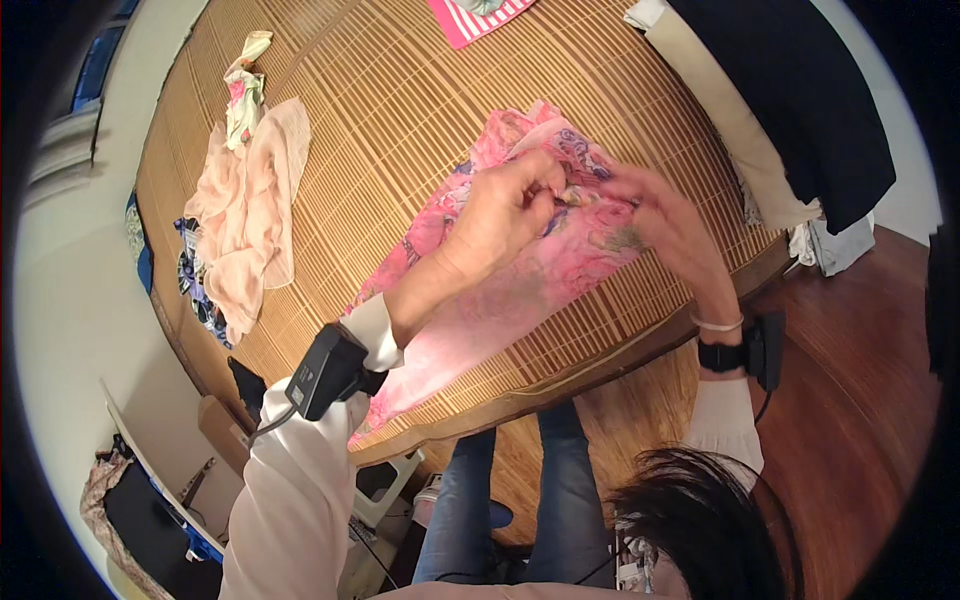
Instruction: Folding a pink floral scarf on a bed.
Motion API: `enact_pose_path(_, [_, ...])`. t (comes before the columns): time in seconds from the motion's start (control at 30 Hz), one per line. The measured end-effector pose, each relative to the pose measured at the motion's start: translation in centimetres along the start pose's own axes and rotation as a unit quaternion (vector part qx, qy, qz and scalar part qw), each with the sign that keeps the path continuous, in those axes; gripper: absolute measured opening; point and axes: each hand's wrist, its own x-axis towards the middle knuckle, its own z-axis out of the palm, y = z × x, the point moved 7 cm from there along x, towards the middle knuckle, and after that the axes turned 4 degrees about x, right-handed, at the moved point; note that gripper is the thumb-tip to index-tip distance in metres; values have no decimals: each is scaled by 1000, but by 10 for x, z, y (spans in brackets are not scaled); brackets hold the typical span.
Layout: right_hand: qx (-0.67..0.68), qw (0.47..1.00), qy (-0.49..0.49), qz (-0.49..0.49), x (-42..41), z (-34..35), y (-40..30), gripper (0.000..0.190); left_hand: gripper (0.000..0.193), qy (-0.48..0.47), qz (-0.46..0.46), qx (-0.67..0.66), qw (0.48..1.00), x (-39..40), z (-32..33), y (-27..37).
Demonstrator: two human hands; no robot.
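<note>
A sheer pink scarf with a floral print (517, 292) lies lengthwise across the bamboo mat, its upper end bunched and folded. My left hand (499, 206) is over the bunched part, its thumb and fingertips pinching a bit of the fabric. My right hand (656, 206) is at the right edge of the same scarf, blurred, with its fingers over the cloth; whether they grip it cannot be told. Both wrists wear black strapped devices with cables.
A peach sheer scarf (251, 225) lies at the left, beside a knotted floral cloth (244, 105) and a dark blue patterned cloth (191, 277). A pink striped cloth (480, 22) is at the far edge. Black fabric (795, 97) and beige fabric (720, 97) lie at the right.
</note>
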Motion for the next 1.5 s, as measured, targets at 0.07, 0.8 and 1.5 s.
enact_pose_path(0.07, [-199, 977, -71, -26, -17, 7, 0, 48, 14, 0, -54, -92, 994, 9, 5, -11])
enact_pose_path(0.8, [-422, 902, 71, -56, -37, -25, 22, 19, 17, -84, -96, -30, 991, 28, 17, -51])
enact_pose_path(1.5, [-376, 904, 78, -188, -8, 33, -39, 39, 14, -24, 174, 205, 963, -6, 29, 0])
